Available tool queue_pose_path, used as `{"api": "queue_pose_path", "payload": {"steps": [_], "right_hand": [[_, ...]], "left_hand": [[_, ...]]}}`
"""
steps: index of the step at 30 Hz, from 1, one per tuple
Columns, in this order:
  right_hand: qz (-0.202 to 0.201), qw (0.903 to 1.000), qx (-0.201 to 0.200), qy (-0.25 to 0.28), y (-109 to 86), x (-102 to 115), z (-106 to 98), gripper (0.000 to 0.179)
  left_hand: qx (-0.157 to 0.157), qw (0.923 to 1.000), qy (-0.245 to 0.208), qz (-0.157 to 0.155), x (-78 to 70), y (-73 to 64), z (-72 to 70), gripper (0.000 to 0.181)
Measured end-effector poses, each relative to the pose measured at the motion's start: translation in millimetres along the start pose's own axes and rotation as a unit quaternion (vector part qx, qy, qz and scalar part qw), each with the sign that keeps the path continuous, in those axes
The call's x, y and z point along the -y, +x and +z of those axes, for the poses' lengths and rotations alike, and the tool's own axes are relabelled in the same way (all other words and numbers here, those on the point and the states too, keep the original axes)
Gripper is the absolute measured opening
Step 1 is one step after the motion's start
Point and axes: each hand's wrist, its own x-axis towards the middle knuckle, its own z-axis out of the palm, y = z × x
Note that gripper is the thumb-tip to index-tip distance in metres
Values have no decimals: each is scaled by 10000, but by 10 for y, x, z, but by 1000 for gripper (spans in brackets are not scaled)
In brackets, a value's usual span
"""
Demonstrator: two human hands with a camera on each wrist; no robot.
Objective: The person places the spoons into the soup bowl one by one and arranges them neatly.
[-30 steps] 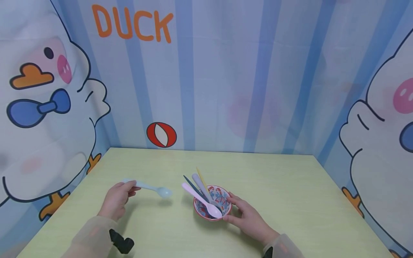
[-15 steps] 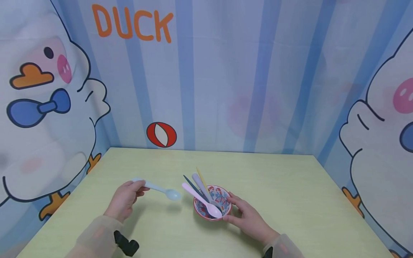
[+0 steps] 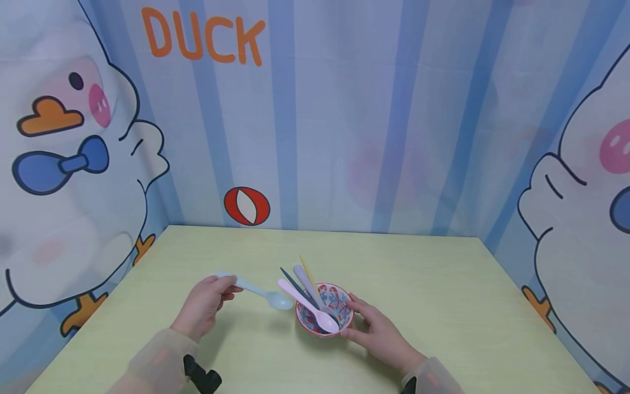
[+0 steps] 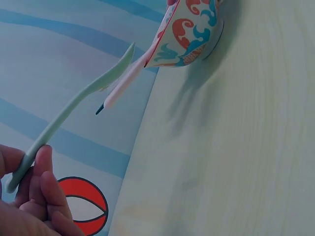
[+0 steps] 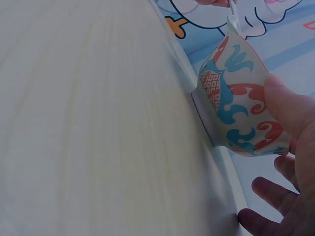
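My left hand [image 3: 204, 306] pinches the handle end of a pale blue spoon [image 3: 279, 300] between thumb and fingers. Its bowl end hovers just left of a small patterned bowl [image 4: 189, 34], above the table. My right hand [image 3: 381, 335] holds the bowl's right side, thumb [image 5: 283, 101] near the rim and the other fingers spread beyond it. Inside the bowl lean a pink spoon [image 3: 325, 322], a lavender spoon [image 3: 302, 276], a dark blue handle [image 3: 289, 278] and a yellow handle [image 3: 305, 265]. The lower ends of the dark and yellow ones are hidden.
The bowl stands on a pale yellow table [image 3: 418, 273]. A striped blue cloth backdrop [image 3: 334, 109] with printed ducks rises behind the table and along both sides. A black wrist device [image 3: 202, 376] hangs at the left sleeve.
My left hand has carried the pale blue spoon rightward and slightly nearer, close to the bowl. My right hand and the bowl have kept their place.
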Motion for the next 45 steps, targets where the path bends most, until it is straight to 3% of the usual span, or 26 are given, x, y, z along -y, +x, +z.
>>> {"api": "queue_pose_path", "payload": {"steps": [11, 23, 34, 45], "right_hand": [[-5, 10000, -47, -47, -4, 15, 5, 72], [-30, 10000, -56, -5, -11, 35, 6, 70], [11, 10000, 1, 7, -3, 21, 3, 71], [43, 10000, 5, -4, -11, 55, -5, 71]], "left_hand": [[96, 9999, 22, -40, -3, -48, 228, 31], [169, 9998, 37, 62, 99, -78, 443, 25], [291, 9992, -167, 204, 160, -172, 592, 21], [358, 9991, -54, 208, 196, -221, 717, 21]]}}
